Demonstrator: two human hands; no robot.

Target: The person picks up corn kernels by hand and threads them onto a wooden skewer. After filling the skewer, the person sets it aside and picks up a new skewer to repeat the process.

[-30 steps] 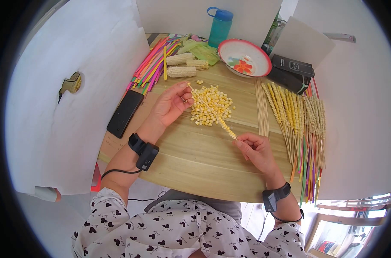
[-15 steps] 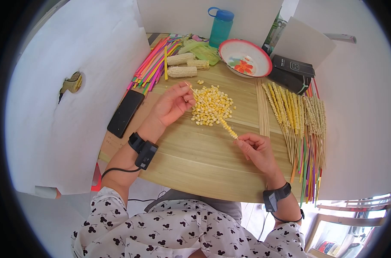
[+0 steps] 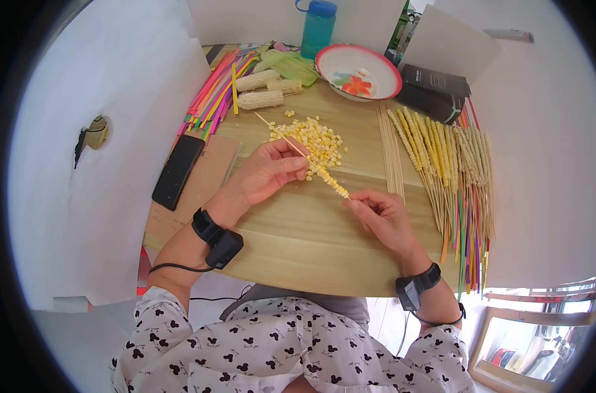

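A thin wooden stick (image 3: 271, 125) slants across the middle of the table, its lower part threaded with yellow corn kernels (image 3: 330, 181). My right hand (image 3: 380, 216) pinches the stick's lower end, just below the last kernels. Higher up, the fingers of my left hand (image 3: 271, 169) are closed at the stick, at the upper end of the threaded row. The stick's bare tip points to the upper left. Behind it lies a pile of loose kernels (image 3: 321, 139), partly hidden by my left hand.
Bare cobs (image 3: 260, 99), coloured strips (image 3: 212, 92) and a phone (image 3: 178, 171) lie left. A blue bottle (image 3: 318, 29) and red-rimmed bowl (image 3: 395, 72) stand behind. Kernel-covered sticks (image 3: 442, 147), thin bare sticks (image 3: 391, 150) and a black box (image 3: 434, 82) are right.
My left hand has moved from the stick's upper tip down to the threaded kernels. My right hand still holds the lower end. The whole view has shifted slightly.
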